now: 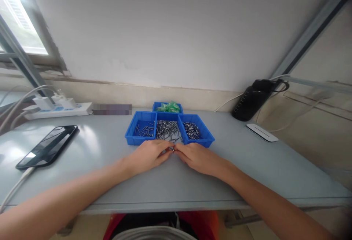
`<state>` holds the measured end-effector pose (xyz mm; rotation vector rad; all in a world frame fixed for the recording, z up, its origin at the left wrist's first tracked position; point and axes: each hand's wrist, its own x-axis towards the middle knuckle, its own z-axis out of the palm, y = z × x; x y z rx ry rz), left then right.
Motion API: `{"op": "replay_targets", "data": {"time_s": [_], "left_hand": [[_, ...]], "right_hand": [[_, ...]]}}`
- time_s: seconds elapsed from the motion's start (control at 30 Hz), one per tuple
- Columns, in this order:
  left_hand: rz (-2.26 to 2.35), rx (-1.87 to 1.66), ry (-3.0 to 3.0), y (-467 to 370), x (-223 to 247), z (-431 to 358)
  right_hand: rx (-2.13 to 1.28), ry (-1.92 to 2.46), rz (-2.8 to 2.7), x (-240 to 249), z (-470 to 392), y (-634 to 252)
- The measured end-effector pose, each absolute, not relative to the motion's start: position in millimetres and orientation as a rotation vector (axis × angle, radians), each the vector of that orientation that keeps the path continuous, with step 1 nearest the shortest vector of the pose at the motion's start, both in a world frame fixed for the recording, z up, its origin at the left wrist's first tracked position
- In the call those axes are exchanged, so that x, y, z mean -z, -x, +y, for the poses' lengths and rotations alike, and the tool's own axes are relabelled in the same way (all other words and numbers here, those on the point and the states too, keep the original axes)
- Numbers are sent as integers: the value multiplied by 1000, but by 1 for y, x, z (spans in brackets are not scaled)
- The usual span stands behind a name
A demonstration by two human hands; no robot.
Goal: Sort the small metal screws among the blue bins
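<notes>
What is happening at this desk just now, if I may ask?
A person's left hand and right hand meet just above the desk at a small metal piece; whether both grip it is hard to tell. Just beyond, a pile of loose metal pieces lies between the left blue bin and the right blue bin, which hold similar ones. A third blue bin, behind, holds something green.

Over on the left a black smartphone (49, 147) lies screen up on the surface (96, 132), a white cable (17, 187) plugged into its near end. Behind it sits a white power strip (60, 112) bearing chargers (44, 103), near a bright window (22, 20). Across on the right stands a black water bottle (249, 102) with a looped lid, a thin white slab (261, 132) just beside it.
</notes>
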<state>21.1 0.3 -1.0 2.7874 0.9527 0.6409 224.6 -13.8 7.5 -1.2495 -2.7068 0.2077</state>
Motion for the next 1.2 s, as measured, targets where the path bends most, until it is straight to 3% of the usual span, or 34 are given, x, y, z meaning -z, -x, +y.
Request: {"op": "replay_targets", "data": {"time_s": [0.57, 1.2], "left_hand": [[931, -415, -3013, -21, 2, 1], [788, -660, -2924, -19, 1, 2]], "right_hand": [[-28, 1122, -2626, -12, -17, -225], [-127, 1187, -2678, -13, -15, -224]]}}
